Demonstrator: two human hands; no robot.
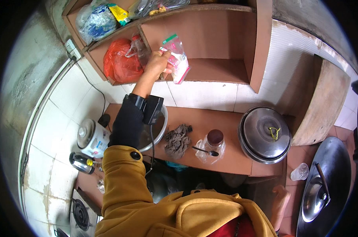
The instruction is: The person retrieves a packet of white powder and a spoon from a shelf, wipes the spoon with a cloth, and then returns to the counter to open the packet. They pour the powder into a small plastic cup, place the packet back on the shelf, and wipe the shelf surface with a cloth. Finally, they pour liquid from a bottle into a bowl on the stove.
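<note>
My left hand [159, 62] reaches up to the wall shelf and pinches a clear plastic bag [180, 63] with pink print, a green top edge and something white inside. The bag hangs before a bare shelf compartment [217, 69]. Just left of that hand are a red plastic bag [119, 62] and a clear bottle with a red cap [142, 50]. My right hand [281, 192] is low on the right, by the floor-tile-coloured counter, with its fingers curled; whether they close on anything is hidden.
Below the shelf, the counter holds a white-rimmed basin [162, 130], a grey rag [178, 140], a lidded jar [215, 138], a black spoon [213, 153] and a lidded metal pot [266, 133]. A wok [339, 177] and plastic cup [299, 171] stand right; a rice cooker [93, 137] stands left.
</note>
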